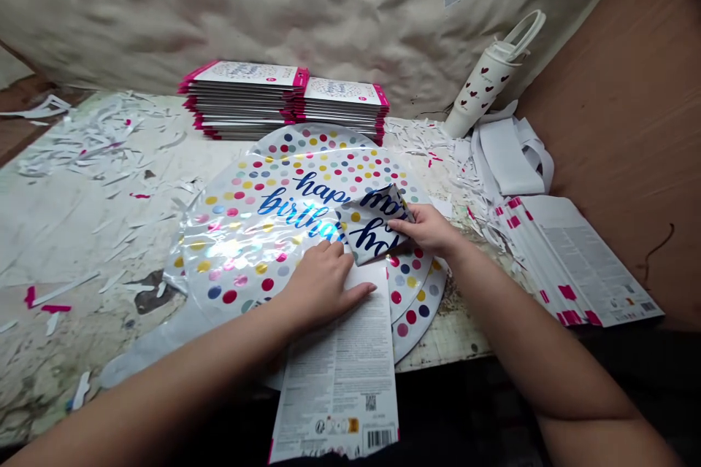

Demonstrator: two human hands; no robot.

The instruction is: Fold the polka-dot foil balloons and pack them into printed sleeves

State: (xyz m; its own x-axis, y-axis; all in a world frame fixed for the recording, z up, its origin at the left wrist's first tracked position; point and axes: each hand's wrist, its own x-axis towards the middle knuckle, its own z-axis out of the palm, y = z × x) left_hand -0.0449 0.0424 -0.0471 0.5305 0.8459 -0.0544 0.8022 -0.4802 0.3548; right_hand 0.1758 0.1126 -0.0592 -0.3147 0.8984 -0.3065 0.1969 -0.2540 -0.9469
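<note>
**A:** What did the head camera show?

**B:** A pile of round foil balloons [249,233] lay flat on a scarred table [71,248], printed with coloured dots and blue lettering. The edge of the top one was folded over.

**A:** Where were the hands?

**B:** The right hand [430,230] was at that fold, its fingers [399,213] pinched together on the foil. The left hand [323,290] lay flat on the balloon, its fingers close together, with their tips on a long printed card [334,379].

**A:** How would that foil handle?

**B:** I'd have judged it very light, soft and slippery, quick to crease and likely to slide on the pile. The folded edge looked like the best place to hold it, with a flat palm pinning the rest. The card looked stiffer, so its broad face seemed safe to press.

**A:** What lay around them?

**B:** Two stacks of packaged cards [285,101] stood behind the balloons. More cards [575,263] were fanned out on the right, near white paper scraps [421,139], and a white cup with red hearts [482,84] stood in the corner.
</note>
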